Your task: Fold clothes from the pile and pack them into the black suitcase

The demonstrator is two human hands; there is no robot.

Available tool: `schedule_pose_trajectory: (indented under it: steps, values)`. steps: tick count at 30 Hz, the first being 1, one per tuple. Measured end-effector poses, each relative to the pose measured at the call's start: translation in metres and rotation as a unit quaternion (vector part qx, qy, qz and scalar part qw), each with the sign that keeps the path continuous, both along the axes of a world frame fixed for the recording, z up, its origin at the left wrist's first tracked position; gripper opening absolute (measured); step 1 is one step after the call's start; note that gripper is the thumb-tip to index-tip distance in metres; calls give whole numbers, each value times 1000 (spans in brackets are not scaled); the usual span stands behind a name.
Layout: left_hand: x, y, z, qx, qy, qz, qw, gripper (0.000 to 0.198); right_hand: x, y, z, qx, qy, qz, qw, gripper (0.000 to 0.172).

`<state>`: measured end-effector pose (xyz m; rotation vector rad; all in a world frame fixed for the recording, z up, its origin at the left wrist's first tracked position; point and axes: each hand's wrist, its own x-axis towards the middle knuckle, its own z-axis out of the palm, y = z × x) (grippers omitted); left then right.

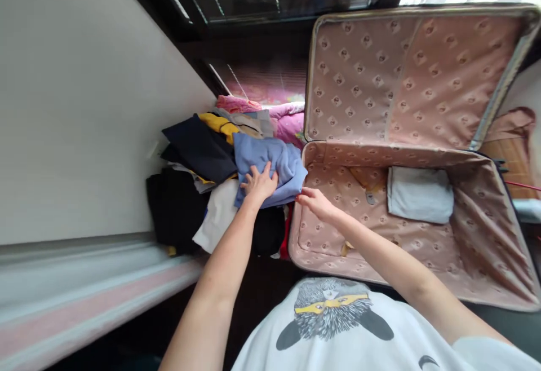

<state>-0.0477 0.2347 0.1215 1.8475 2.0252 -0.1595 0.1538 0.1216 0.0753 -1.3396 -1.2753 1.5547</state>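
My left hand lies on top of a folded blue garment, fingers spread and pressing into the cloth. My right hand reaches toward the same garment's right edge, fingers extended, just at the suitcase rim. The blue garment rests on a pile of clothes: dark navy, yellow, white and black pieces. An open suitcase with pink patterned lining lies to the right, a folded light grey cloth inside it.
The suitcase lid stands up against a dark window. Pink bedding lies behind the clothes pile. A pale wall and ledge run along the left. A brown cloth and woven mat sit at the far right.
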Motion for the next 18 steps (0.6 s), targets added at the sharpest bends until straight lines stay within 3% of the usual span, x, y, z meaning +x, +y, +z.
schedule_pose_trajectory:
  steps: [3, 5, 8, 10, 11, 14, 18]
  values:
    - [8, -24, 5, 67, 9, -41, 997, 63, 65, -34, -26, -30, -94, -51, 994, 51]
    - [12, -44, 13, 124, -3, -69, 990, 62, 128, -64, -46, -52, -254, -105, 960, 64]
    - [19, -78, 20, 197, -71, -135, 968, 60, 225, -110, -74, -141, -513, -154, 832, 91]
    - [29, -102, 15, 197, -135, -179, 954, 56, 277, -133, -93, -185, -614, -129, 756, 103]
    - [36, -115, 10, 180, -167, -198, 949, 53, 296, -140, -102, -185, -646, -99, 734, 104]
    - [62, -150, -9, 81, -241, -237, 937, 46, 334, -143, -129, -141, -693, 3, 707, 96]
    - [100, -188, -26, -39, -283, -254, 924, 40, 356, -121, -146, -129, -687, 1, 715, 76]
